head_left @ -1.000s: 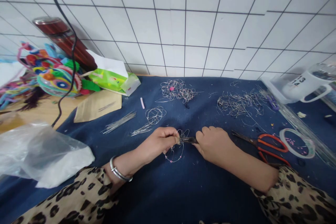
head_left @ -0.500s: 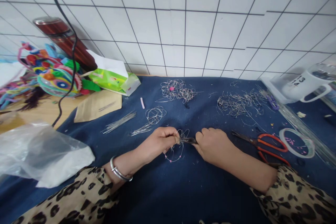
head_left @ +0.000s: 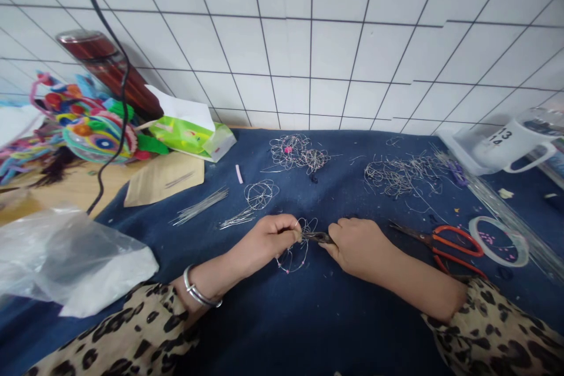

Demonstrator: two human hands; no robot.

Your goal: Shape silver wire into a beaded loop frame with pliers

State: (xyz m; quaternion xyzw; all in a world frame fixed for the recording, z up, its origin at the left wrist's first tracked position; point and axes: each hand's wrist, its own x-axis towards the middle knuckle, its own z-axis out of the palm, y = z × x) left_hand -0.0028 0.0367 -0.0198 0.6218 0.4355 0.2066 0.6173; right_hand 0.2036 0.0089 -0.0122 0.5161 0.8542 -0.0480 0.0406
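Between thumb and fingers, my left hand (head_left: 278, 236) pinches a small wire ornament (head_left: 304, 255) of thin silver loops with pink beads along its lower ring. My right hand (head_left: 356, 247) is wrapped around a pair of dark pliers (head_left: 321, 237), most of the handles hidden in the palm. The pliers' jaws meet the wire just right of my left fingertips; whether they are fully closed on it is too small to tell. Above my left hand lies another bent wire ring (head_left: 261, 194), beside short cut wires (head_left: 238, 218).
Orange-handled scissors (head_left: 456, 241) and a clear ring-shaped dish (head_left: 497, 241) with pink beads lie right. Wire tangles (head_left: 299, 153) and a wire heap (head_left: 399, 174) sit at the back. Straight wires (head_left: 200, 205), a plastic bag (head_left: 74, 258) and a black cable (head_left: 126, 82) are left; a white mug (head_left: 520, 141) stands back right.
The pliers' handles look slightly more spread, and my right hand has shifted very slightly. My left hand keeps its pinch on the wire ornament.
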